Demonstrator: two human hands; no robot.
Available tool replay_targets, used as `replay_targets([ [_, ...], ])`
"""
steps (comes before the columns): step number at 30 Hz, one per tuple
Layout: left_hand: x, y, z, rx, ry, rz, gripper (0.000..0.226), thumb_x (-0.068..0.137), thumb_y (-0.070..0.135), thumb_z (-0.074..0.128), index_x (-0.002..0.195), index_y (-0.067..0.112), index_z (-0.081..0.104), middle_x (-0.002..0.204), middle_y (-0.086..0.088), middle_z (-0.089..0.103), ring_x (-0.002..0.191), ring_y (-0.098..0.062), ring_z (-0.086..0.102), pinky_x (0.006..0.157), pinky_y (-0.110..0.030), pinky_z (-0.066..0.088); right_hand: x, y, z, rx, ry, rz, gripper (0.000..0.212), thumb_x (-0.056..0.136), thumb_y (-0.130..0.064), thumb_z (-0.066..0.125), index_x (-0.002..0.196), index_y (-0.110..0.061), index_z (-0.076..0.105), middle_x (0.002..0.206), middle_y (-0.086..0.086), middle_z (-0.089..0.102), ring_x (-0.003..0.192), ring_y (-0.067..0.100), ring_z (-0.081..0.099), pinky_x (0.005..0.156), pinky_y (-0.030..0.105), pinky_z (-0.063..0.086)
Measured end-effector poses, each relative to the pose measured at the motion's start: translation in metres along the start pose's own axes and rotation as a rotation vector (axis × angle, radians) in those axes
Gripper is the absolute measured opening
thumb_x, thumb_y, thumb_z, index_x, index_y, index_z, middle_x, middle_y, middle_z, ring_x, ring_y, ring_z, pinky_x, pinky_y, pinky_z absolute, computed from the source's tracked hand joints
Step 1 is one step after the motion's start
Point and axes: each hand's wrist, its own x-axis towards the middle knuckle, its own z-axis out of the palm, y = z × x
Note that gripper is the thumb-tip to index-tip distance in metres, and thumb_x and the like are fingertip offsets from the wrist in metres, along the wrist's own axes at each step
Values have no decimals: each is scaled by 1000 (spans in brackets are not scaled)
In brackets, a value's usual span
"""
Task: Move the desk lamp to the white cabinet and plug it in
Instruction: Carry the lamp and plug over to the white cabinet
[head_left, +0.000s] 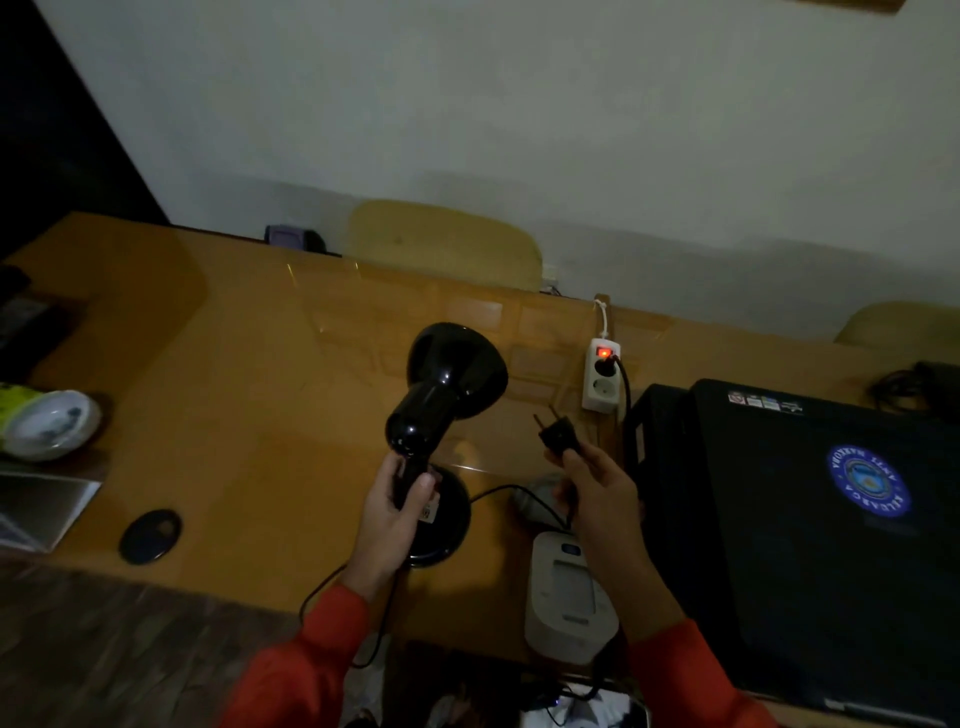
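Observation:
A black desk lamp (447, 384) is over the wooden desk (249, 374), its shade pointing away from me and its round base near the desk's front edge. My left hand (397, 512) grips the lamp's stem just below the shade. My right hand (597, 488) holds the lamp's black plug (558, 434), prongs up and free of any socket. The black cord (332, 582) loops from the base over the desk's front edge. No white cabinet is in view.
A white power strip (602, 376) with a lit red switch lies just beyond the plug, one black plug in it. A black laptop (831, 519) fills the right. A white device (569, 597), a bowl (52, 423) and a dark oval object (149, 535) sit on the desk.

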Motion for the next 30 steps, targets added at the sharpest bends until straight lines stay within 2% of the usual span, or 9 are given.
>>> replay_targets([
  [2,6,7,0,25,1,24,79,64,81,51,117,24,52,92,-1,63,83,-13,63,81,-33,51,-4,-1,-1,-17,-13,-23,20,97,-14,51,101,-29,63,84,-11,78,48,0,59,47,13,50],
  [4,10,12,2,65,0,53,82,62,87,43,114,24,51,87,0,59,79,-14,59,78,-31,48,-8,-2,-1,-27,-32,-46,19,98,-14,51,105,-27,63,86,-10,77,49,0,59,47,14,50],
  [7,11,16,5,118,11,75,85,58,92,34,121,35,41,104,15,55,97,2,53,80,-18,43,-15,-5,0,-21,-76,-82,20,97,-14,51,110,-23,64,89,-6,77,51,1,58,45,15,48],
  [11,7,21,4,120,36,107,104,58,92,31,130,18,43,106,4,56,97,-7,54,79,-15,44,-22,-13,2,-49,-137,-148,21,98,-12,49,112,-16,64,74,-7,74,44,0,52,40,13,42],
  [14,4,27,2,123,56,132,87,62,90,32,125,31,44,108,14,55,97,11,55,77,-3,43,-26,-21,6,-65,-162,-189,22,98,-12,49,114,-16,62,71,-5,73,45,0,54,42,13,44],
  [17,2,37,-8,134,77,140,69,68,86,31,123,44,39,116,25,51,104,19,51,81,-2,42,-32,-27,14,-44,-189,-232,26,98,-10,48,114,-27,58,81,-4,76,51,2,57,46,14,48],
  [22,-5,43,-40,145,158,209,84,75,81,30,122,14,48,83,10,55,74,-4,54,68,-17,44,-45,-36,33,-31,-303,-294,31,96,-7,48,112,-30,59,85,-4,75,49,2,53,44,14,44],
  [24,-13,50,-55,153,184,226,72,77,79,29,110,19,51,77,4,54,68,-7,52,64,-26,43,-51,-38,44,-32,-361,-296,35,93,-4,53,111,-34,60,87,-4,75,49,2,52,45,14,44],
  [30,-50,79,-116,171,306,298,76,79,76,29,101,6,49,74,4,53,65,-2,54,62,-9,42,-77,-40,97,-163,-453,-366,41,93,-4,55,104,-43,62,83,-10,75,51,1,54,49,20,46],
])
